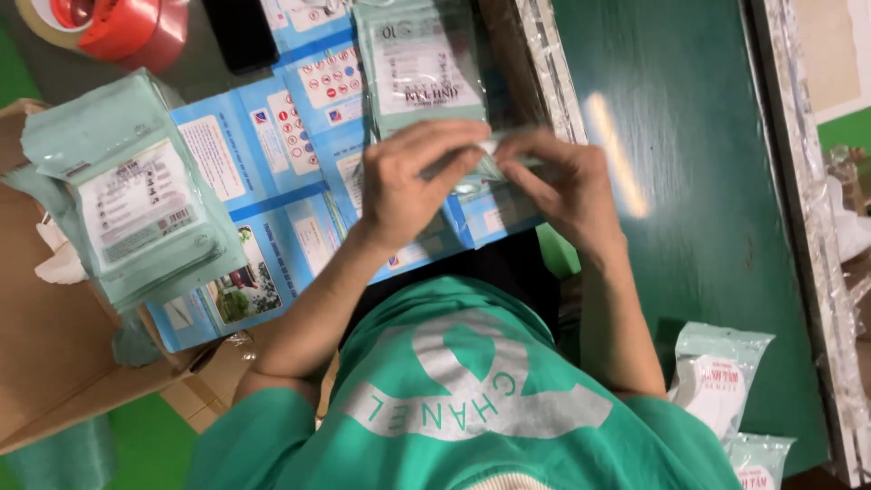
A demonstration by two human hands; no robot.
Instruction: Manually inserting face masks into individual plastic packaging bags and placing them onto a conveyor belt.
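Note:
My left hand (399, 181) and my right hand (564, 192) meet over a small pale green clear packet (481, 163) and pinch it between the fingers of both hands. They work above blue printed sheets (272, 181) spread on the table. Just beyond my hands lies another pale green packet with a white label (422, 63). A stack of the same labelled packets (136, 209) rests at the left, a little apart from my left forearm. My green shirt fills the bottom of the view.
Red tape rolls (118, 27) and a black phone (240, 32) lie at the top left. An open cardboard box (45, 345) stands at the left. The dark green tabletop (699, 181) stretches right, where two white-filled packets (717, 372) lie near its foil-wrapped edge (807, 209).

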